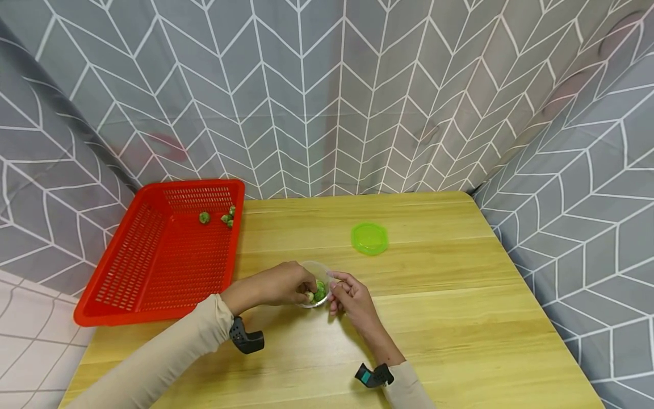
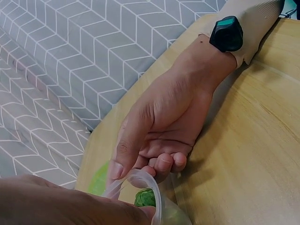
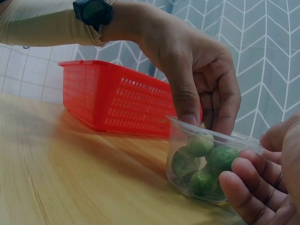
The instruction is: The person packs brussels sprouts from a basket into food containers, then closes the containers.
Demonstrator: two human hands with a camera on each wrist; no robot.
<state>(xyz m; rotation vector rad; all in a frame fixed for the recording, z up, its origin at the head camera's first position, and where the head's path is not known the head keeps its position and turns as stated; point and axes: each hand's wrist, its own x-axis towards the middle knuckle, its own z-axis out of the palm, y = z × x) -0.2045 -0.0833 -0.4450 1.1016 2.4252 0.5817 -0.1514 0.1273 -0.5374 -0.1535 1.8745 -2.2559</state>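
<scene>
A clear plastic tub [image 1: 315, 266] stands on the wooden table with several green Brussels sprouts [image 3: 203, 182] inside. My left hand [image 1: 288, 284] reaches over the rim from the left, fingers pointing down into the tub. Its thumb and fingertips pinch a paler Brussels sprout [image 3: 200, 146] above the others, seen through the wall in the right wrist view. From the right, my right hand [image 1: 353, 300] grips the tub by its side, thumb at the rim and fingers along the outer wall. In the left wrist view, my left hand hides part of the tub.
To the left stands a red slotted plastic basket [image 1: 171, 267], with several more Brussels sprouts [image 1: 204, 217] in its far right part. A green lid [image 1: 370, 238] lies on the table [image 1: 460, 307] beyond the tub. Grey patterned curtains [image 1: 327, 102] border the back and sides.
</scene>
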